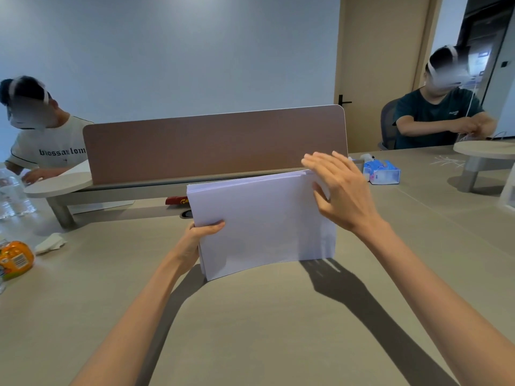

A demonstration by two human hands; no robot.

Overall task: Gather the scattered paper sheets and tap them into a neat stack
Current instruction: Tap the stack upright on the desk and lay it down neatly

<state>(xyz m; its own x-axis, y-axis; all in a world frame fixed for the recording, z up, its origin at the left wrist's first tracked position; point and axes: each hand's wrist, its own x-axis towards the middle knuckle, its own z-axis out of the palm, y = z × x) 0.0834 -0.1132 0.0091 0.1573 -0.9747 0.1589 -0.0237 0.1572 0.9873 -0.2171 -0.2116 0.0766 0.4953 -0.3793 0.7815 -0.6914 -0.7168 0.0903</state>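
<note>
A thick stack of white paper sheets (262, 224) stands on its long edge on the beige table (250, 330), its face tilted toward me. My left hand (199, 238) grips the stack's left edge, thumb on the front, fingers hidden behind. At the stack's upper right corner is my right hand (338, 190): its fingers are straight and spread, the thumb lies against the front sheet and the palm is at the right edge. The bottom edge bows slightly where it meets the table.
A brown divider panel (214, 143) on a grey rail runs across the table behind the stack. A tissue pack (383, 171) lies at the right, a crumpled tissue (51, 242) and an orange packet (15, 259) at the left. Two people sit at the far corners.
</note>
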